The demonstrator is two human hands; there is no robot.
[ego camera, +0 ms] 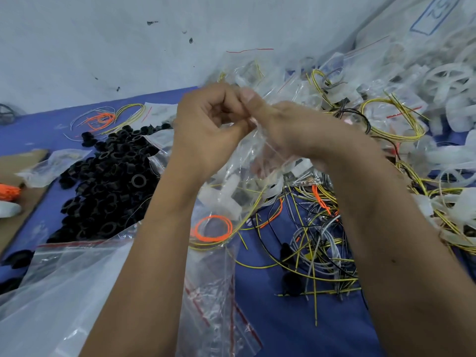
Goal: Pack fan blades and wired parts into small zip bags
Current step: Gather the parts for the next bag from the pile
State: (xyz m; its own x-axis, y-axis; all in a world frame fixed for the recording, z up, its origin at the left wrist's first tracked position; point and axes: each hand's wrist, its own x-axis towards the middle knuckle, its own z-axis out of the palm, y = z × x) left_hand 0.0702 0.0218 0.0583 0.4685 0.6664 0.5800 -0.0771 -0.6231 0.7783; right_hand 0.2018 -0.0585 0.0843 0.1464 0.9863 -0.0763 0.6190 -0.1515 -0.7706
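From the head camera, your left hand (206, 130) and right hand (291, 130) met above the blue table (278, 318), both pinching the top edge of a small clear zip bag (231, 191). Your left fingers were curled with the thumb pressed to the bag's mouth; your right thumb and fingers clamped the same edge just beside them. The bag hung between your wrists, holding a pale plastic part, yellow wire and an orange wire coil (212, 229). A heap of black rings (108, 181) lay to the left, loose wires (314, 253) to the right, and empty zip bags (219, 305) lay below.
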